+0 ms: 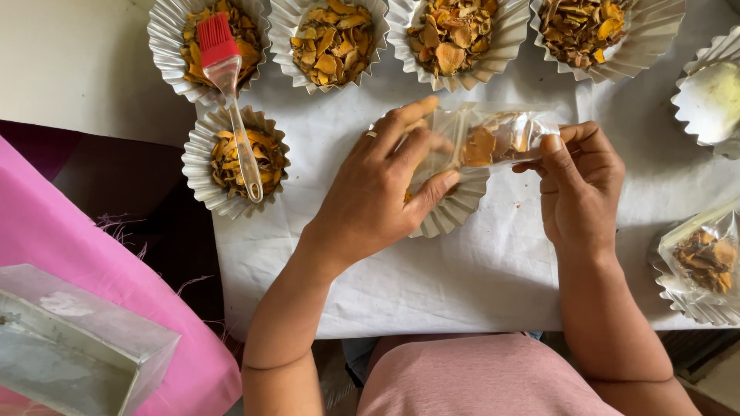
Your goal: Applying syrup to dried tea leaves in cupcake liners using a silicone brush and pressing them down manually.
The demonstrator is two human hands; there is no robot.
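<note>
My left hand [378, 192] and right hand [574, 181] each pinch one end of a small clear plastic bag [493, 135] of dried orange slices, held just above a fluted foil cup [455, 208] on the white paper [478, 277], with a red silicone brush [227, 85] resting across two filled cups at left.

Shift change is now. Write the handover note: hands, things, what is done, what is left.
Left hand: fingers inside the mouth of the clear bag, over a fluted foil cup.
Right hand: pinching the bag's other end.
Done: the bag holds some dried orange slices; a filled bag lies in a cup at right.
Left: five cups of slices unbagged; a red brush rests across two.
</note>
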